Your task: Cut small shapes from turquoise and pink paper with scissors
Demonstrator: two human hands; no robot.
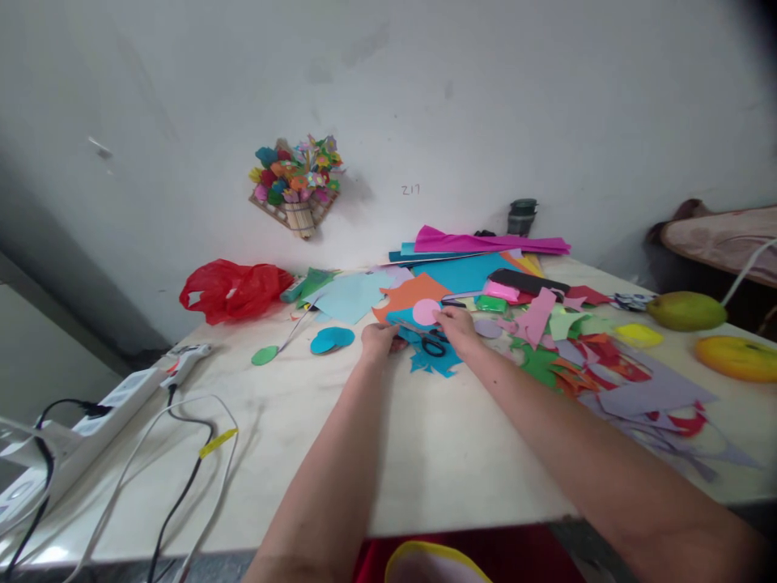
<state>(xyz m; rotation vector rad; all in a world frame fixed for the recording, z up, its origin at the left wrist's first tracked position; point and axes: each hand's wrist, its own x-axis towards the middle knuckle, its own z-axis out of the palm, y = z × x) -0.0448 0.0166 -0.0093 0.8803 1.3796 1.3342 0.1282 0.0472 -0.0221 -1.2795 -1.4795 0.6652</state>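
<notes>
My right hand (458, 328) pinches the edge of a pink paper circle (426, 312), which it holds up over blue and orange paper. Close by on its left, my left hand (379, 340) has its fingers drawn together at the edge of the blue paper; what they grip, if anything, is hidden. Between my hands lie scissors (433, 346) with black handles, their blades pointing toward my left hand. Under them is a jagged piece of blue paper (434, 364). Left of my left hand rest blue paper circles (332, 340) that overlap, and a green paper circle (265, 355).
Paper scraps (649, 397) cover the table's right side, with two mango-like fruits (685, 311) beyond. A red plastic bag (234, 290) sits at the back left. A power strip (115, 413) and cables (200, 453) run along the left. A flower decoration (297, 182) hangs on the wall.
</notes>
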